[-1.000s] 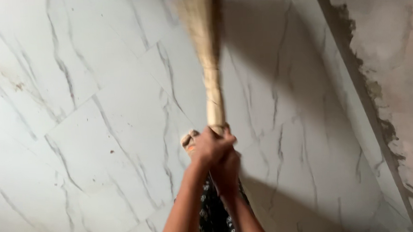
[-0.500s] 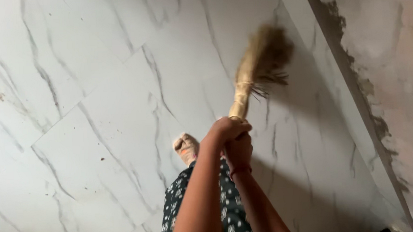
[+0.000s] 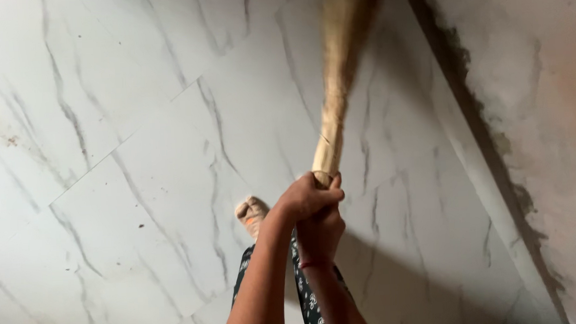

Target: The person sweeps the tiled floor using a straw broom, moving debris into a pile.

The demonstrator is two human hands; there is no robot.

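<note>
Gripping one straw broom (image 3: 333, 107) by handle end: left hand (image 3: 305, 198) and right hand (image 3: 321, 232), both grips closed around it, stacked. Broom stretched over marble floor (image 3: 117, 158), near wall (image 3: 534, 90). One foot (image 3: 251, 213) visible.

Single head-worn view, angled steeply downward over the person's outstretched arms onto the marble-tiled floor (image 3: 138, 189), close range; the wall (image 3: 547, 102) runs along its right edge. No second view.
</note>
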